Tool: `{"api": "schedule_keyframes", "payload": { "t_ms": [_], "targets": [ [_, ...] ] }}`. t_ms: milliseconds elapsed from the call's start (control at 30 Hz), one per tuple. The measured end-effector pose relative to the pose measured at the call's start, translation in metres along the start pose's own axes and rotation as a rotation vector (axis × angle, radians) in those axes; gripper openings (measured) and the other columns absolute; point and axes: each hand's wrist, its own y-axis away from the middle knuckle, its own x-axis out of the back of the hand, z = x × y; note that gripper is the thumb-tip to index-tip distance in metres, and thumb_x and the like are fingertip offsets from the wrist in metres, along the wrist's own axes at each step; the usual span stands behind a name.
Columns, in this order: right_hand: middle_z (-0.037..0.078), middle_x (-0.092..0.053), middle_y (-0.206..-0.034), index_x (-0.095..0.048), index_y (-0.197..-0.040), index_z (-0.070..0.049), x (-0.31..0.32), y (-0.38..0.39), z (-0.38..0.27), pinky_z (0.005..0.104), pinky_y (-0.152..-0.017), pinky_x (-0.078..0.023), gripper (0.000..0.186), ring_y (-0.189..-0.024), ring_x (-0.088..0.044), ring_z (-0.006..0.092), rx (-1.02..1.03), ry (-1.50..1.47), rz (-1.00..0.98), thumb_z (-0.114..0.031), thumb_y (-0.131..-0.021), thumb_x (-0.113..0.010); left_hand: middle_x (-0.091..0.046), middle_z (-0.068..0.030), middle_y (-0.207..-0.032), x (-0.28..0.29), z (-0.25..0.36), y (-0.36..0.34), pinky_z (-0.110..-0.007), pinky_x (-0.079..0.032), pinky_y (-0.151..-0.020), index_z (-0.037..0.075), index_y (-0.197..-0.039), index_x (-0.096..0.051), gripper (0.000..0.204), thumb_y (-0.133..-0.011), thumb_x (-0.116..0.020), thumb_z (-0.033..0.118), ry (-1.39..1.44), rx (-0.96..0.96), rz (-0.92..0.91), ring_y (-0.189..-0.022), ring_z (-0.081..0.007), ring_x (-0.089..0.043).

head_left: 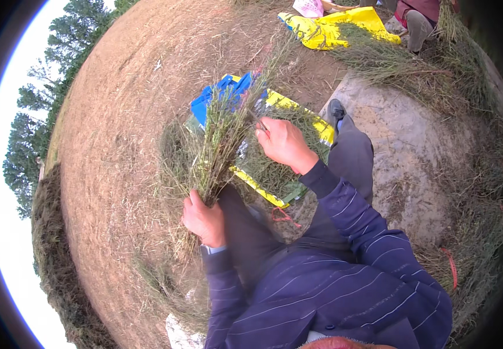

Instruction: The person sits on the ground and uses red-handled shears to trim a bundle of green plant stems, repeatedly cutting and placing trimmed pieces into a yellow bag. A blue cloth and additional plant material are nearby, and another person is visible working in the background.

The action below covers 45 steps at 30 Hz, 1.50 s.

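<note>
My left hand [204, 220] grips the lower stems of an upright bundle of dry green-and-straw plants [216, 145], held over my left leg. My right hand [283, 145] is closed on a thin tool [258, 121], its shape partly hidden, beside the bundle's upper part. Under and behind the bundle, a blue and yellow sheet [216, 93] lies on the ground with loose plant cuttings [280, 168] on it. A red cord [286, 218] lies near the sheet's lower edge.
I sit by a pale rock slab [402, 151], with dry straw ground [106, 128] to the left. Another yellow sheet [327, 32] and a co-worker's leg [417, 32] are at the top right, among plant piles [391, 70]. Another red cord [450, 267] lies at lower right.
</note>
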Motion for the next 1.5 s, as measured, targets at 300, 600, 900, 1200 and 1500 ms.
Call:
{"api": "schedule_keyframes", "payload": {
  "t_ms": [300,600,900,1200,1500],
  "targets": [
    [0.023,-0.069,-0.079,-0.062,-0.094,-0.004,0.003,0.021,0.001,0.0593,-0.071,-0.053,0.019,-0.08,-0.069,0.0488,0.005,-0.011,0.047,-0.023,-0.098,-0.065,-0.066,-0.0145,-0.102,0.0,-0.003,0.0,-0.052,-0.055,-0.078,0.009,-0.125,-0.061,0.066,-0.068,-0.092,0.019,0.01,0.007,-0.016,-0.092,-0.0407,-0.069],
    [0.023,-0.067,-0.076,-0.064,-0.094,-0.002,0.0,0.0,-0.004,0.0564,-0.069,-0.053,0.022,-0.077,-0.069,0.0489,0.048,0.044,0.069,-0.023,-0.099,-0.066,-0.066,-0.0132,-0.104,0.003,0.0,0.001,-0.049,-0.054,-0.079,0.008,-0.127,-0.064,0.07,-0.064,-0.095,0.015,0.022,0.028,-0.035,-0.093,-0.0374,-0.07],
    [0.024,-0.062,-0.068,-0.06,-0.085,0.001,-0.004,0.026,0.003,0.0535,-0.062,-0.05,0.031,-0.067,-0.066,0.0456,-0.121,-0.191,0.07,-0.024,-0.102,-0.066,-0.067,-0.0138,-0.102,-0.001,-0.002,0.001,-0.048,-0.055,-0.078,0.008,-0.129,-0.065,0.072,-0.063,-0.094,0.013,0.01,0.027,-0.006,-0.091,-0.0375,-0.07],
    [0.02,-0.055,-0.062,-0.053,-0.078,0.002,-0.013,0.064,0.004,0.0493,-0.061,-0.048,0.038,-0.055,-0.057,0.0341,-0.216,-0.368,-0.134,-0.026,-0.102,-0.064,-0.067,-0.0139,-0.099,-0.006,-0.007,0.002,-0.049,-0.056,-0.074,0.008,-0.126,-0.066,0.069,-0.062,-0.093,0.014,0.064,0.028,0.028,-0.087,-0.038,-0.07],
    [0.0,-0.058,-0.07,-0.066,-0.095,-0.001,-0.049,0.046,0.018,0.0317,-0.056,-0.048,0.023,-0.058,-0.055,0.0096,-0.238,-0.56,-0.104,-0.022,-0.106,-0.064,-0.068,-0.0138,-0.099,-0.006,-0.007,0.0,-0.049,-0.056,-0.073,0.009,-0.121,-0.065,0.064,-0.064,-0.093,0.014,0.066,0.018,0.05,-0.086,-0.0388,-0.071]
  ]
}}
